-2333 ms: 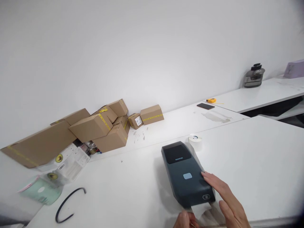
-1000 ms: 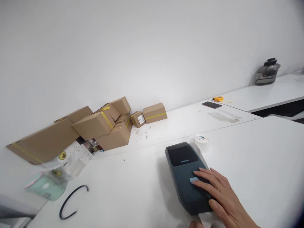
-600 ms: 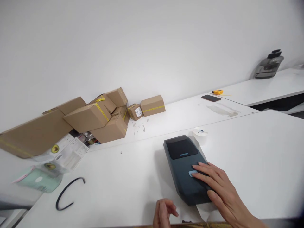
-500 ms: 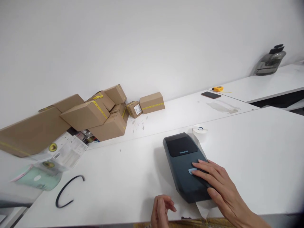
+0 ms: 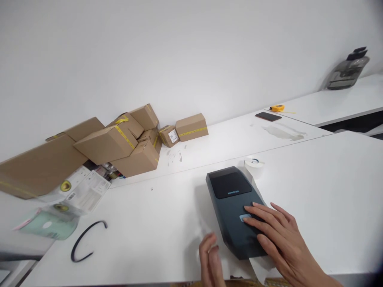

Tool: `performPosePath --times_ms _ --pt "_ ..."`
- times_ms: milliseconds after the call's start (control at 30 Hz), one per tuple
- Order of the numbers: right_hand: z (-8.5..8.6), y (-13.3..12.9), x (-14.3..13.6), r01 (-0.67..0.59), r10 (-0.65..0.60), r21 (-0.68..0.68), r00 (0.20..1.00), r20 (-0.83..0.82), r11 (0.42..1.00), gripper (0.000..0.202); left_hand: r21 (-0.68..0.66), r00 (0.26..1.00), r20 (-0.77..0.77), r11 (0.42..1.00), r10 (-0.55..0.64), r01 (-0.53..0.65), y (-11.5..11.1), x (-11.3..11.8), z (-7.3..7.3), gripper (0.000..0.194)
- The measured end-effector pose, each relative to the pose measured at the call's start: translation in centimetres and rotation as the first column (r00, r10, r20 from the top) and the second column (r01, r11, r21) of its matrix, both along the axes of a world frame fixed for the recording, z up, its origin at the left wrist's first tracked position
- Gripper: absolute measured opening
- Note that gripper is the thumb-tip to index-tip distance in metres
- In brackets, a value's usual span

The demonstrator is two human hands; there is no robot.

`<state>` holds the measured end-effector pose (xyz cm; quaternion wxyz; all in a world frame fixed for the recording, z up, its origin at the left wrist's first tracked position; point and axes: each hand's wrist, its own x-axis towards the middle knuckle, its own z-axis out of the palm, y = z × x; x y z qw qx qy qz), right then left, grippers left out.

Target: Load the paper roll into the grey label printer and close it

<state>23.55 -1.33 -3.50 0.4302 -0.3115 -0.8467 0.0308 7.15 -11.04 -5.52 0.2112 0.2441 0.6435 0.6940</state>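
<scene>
A dark blue-grey device [image 5: 230, 215] with a black glossy panel and a light blue button lies on the white table, nearest its front edge. My right hand [image 5: 281, 239] rests on its right side, fingers spread, with a fingertip at the button. Left of the device's lower end, my left hand [image 5: 211, 261] is raised with bent fingers, apart from the device and holding nothing. A white paper strip [image 5: 260, 268] shows beneath the device's lower end. Behind the device stands a white roll [image 5: 253, 168].
Cardboard boxes [image 5: 104, 145] are piled at the back left. Clear packs [image 5: 86, 191], a mint pouch [image 5: 50, 224] and a black curved band [image 5: 78, 243] lie on the left. A phone [image 5: 268, 116], yellow tape measure [image 5: 277, 108] and grey bottle [image 5: 348, 71] are toward the back right.
My left hand has moved slightly right and up, its fingers now more upright. My right hand stays on the device and has shifted slightly right. The camera view has shifted a little.
</scene>
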Motion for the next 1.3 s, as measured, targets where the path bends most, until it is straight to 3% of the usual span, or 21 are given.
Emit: performPosePath --times_ms 133,200,267,367,500,633,733,800,900,1000,1133,1233,1300 --pt "-1.0 -0.7 1.0 -0.043 0.002 -0.261 0.988 -0.155 0.964 0.04 0.003 0.984 0.01 0.984 -0.176 0.176 1.4 1.4 2.1 0.064" --pt "-1.4 -0.8 1.3 -0.064 -0.074 -0.439 0.955 -0.288 0.896 0.046 -0.009 0.968 0.019 0.968 -0.249 0.25 1.7 1.8 3.0 0.068" --pt "-1.2 -0.5 1.3 -0.122 -0.113 -0.535 0.916 -0.386 0.836 0.051 -0.006 0.963 0.001 0.963 -0.268 0.268 1.9 1.7 4.1 0.068" --pt "0.4 1.2 0.7 -0.224 -0.041 -0.507 0.888 -0.459 0.832 0.06 0.021 0.961 -0.016 0.961 -0.275 0.276 2.8 0.7 6.0 0.063" --pt "4.6 5.3 -1.0 -0.226 0.042 -0.345 0.883 -0.468 0.911 0.061 0.13 0.973 -0.009 0.964 -0.232 0.231 5.3 -1.4 7.9 0.056" --pt "8.7 9.8 -3.1 -0.117 -0.007 -0.247 0.892 -0.453 0.962 0.053 0.102 0.983 -0.084 0.98 -0.163 0.172 6.3 -2.4 7.0 0.046" --pt "11.3 12.5 -4.4 0.012 -0.117 -0.271 0.92 -0.375 0.962 0.058 0.049 0.919 -0.255 0.946 -0.299 0.321 5.0 -1.4 4.9 0.041" --pt "12.7 14.0 -5.1 0.07 -0.171 -0.307 0.933 -0.317 0.949 0.061 0.087 0.864 -0.349 0.906 -0.362 0.415 3.8 -0.1 3.5 0.04" --pt "14.1 16.2 -6.0 0.095 -0.204 -0.376 0.943 -0.261 0.922 0.062 0.161 0.796 -0.497 0.865 -0.344 0.475 2.5 1.3 2.1 0.046" --pt "14.6 18.4 -6.8 0.087 -0.206 -0.413 0.945 -0.253 0.907 0.061 0.109 0.817 -0.477 0.9 -0.325 0.422 3.0 0.9 2.6 0.047" --pt "14.7 19.6 -6.9 0.038 -0.168 -0.435 0.949 -0.265 0.9 0.062 -0.126 0.887 -0.383 0.966 -0.259 0.228 6.7 -1.7 5.0 0.038" --pt "14.0 17.9 -5.8 0.046 -0.183 -0.36 0.917 -0.355 0.932 0.063 -0.279 0.868 -0.389 0.937 -0.309 0.208 9.7 -3.0 6.2 0.045" --pt "13.1 15.8 -4.6 0.107 -0.198 -0.213 0.86 -0.469 0.971 0.049 -0.352 0.856 -0.373 0.908 -0.357 0.226 10.9 -3.3 6.4 0.05"
